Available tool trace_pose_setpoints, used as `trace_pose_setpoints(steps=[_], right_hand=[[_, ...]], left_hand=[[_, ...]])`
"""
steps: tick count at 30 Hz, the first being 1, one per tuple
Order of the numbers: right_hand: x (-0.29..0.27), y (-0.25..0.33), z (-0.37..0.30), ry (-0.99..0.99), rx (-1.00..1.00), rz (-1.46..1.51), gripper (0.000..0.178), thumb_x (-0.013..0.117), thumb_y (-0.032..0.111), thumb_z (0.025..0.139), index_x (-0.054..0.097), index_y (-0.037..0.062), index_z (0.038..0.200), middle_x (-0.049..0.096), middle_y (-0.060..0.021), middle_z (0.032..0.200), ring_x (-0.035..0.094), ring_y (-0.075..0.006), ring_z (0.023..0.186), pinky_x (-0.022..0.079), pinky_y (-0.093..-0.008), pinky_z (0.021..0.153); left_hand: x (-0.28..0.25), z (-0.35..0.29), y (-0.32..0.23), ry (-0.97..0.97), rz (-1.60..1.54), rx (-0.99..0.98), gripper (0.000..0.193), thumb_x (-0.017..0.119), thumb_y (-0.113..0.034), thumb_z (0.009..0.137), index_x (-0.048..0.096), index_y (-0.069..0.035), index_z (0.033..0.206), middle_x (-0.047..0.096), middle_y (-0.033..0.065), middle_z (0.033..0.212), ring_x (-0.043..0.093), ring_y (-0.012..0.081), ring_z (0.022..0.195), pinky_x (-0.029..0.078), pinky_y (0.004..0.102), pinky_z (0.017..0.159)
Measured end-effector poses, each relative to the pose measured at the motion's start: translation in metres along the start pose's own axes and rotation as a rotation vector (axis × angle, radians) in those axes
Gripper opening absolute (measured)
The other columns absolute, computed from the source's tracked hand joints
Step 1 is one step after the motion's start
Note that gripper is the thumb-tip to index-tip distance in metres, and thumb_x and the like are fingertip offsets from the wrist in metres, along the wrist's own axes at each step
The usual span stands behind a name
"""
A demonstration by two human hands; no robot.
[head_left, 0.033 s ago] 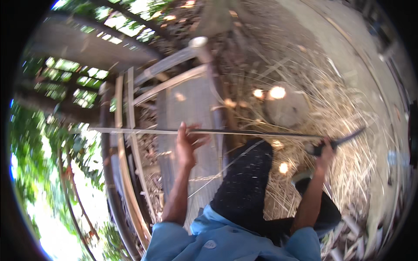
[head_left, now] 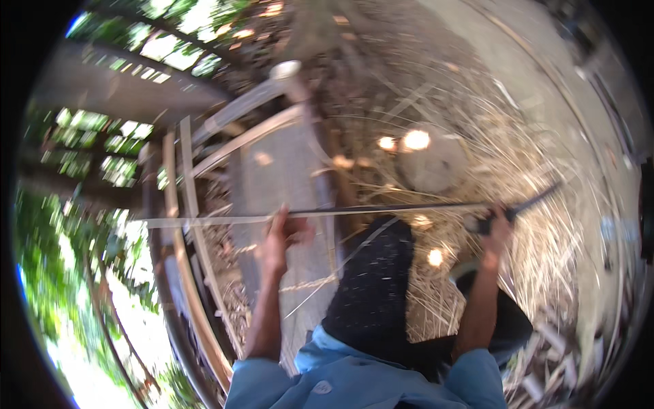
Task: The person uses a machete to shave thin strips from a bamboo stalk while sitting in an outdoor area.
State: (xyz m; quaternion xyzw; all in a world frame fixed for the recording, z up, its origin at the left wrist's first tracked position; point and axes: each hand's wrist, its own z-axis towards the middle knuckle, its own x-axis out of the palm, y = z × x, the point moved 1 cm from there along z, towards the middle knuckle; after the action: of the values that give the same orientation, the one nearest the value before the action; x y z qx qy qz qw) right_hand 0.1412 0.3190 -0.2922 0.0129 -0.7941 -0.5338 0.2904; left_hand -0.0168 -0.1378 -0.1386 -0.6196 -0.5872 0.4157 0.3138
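A long thin strip (head_left: 381,209), pale on one side and dark along its right part, stretches nearly level across my body. It looks like split bamboo or cane. My left hand (head_left: 278,235) is at the strip left of my knee, thumb above it and blurred fingers apart below; I see no firm grip. Closed around a dark-handled knife, my right hand (head_left: 499,226) is at the strip's right end. The knife's blade (head_left: 538,196) points up and right. Whether those fingers also pinch the strip is hidden.
On the left stands a wooden bench (head_left: 276,163) with a rail frame (head_left: 178,225). A round flat block (head_left: 432,163) sits ahead among straw-like shavings (head_left: 524,252). Cut pieces (head_left: 545,368) lie at the lower right. A pale path edge (head_left: 586,170) curves along the right.
The whole view has shifted slightly, so the scene sits further left. The strip's left end appears a little lower. My left fingers look less spread; the right hand still grips the knife.
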Motion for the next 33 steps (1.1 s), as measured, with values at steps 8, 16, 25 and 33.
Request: trace_pose_setpoints(steps=[8,16,25,33], right_hand=[[0.092,-0.041,-0.020,-0.057,-0.004,-0.181,0.028,0.079,0.007,0.085,0.055,0.0036,0.099,0.067,-0.0050,0.079,0.064,-0.0109,0.060,0.052,-0.0266,0.049],[0.028,-0.070,0.030,0.170,0.091,-0.766,0.027,0.072,0.019,0.090,0.052,0.0046,0.102,0.063,-0.0068,0.078,0.063,-0.0139,0.062,0.051,-0.0328,0.051],[-0.041,-0.100,0.073,0.070,0.003,-1.142,0.049,0.066,0.021,0.094,0.049,0.0127,0.139,0.065,-0.0167,0.075,0.067,-0.0328,0.066,0.052,-0.0448,0.062],[-0.023,-0.129,0.094,0.146,-0.112,-1.080,0.040,0.067,0.025,0.094,0.054,0.0048,0.126,0.064,-0.0134,0.070,0.066,-0.0309,0.058,0.050,-0.0413,0.056]], left_hand=[[0.159,0.013,-0.021,0.350,0.913,1.134,0.022,0.068,-0.020,0.096,0.072,0.002,0.096,0.070,0.0116,0.076,0.066,0.0203,0.072,0.049,0.0346,0.062],[0.259,0.121,0.043,0.750,0.914,0.668,0.030,0.069,-0.024,0.096,0.075,0.004,0.105,0.072,0.0133,0.070,0.063,0.0159,0.055,0.050,0.0335,0.052],[0.286,0.174,0.075,0.601,1.116,0.699,0.027,0.070,-0.024,0.095,0.077,0.002,0.101,0.073,0.0178,0.075,0.066,0.0175,0.056,0.050,0.0349,0.052],[0.302,0.173,0.098,0.655,1.102,0.755,0.027,0.068,-0.024,0.096,0.076,0.002,0.101,0.073,0.0200,0.077,0.067,0.0238,0.055,0.050,0.0362,0.051]])
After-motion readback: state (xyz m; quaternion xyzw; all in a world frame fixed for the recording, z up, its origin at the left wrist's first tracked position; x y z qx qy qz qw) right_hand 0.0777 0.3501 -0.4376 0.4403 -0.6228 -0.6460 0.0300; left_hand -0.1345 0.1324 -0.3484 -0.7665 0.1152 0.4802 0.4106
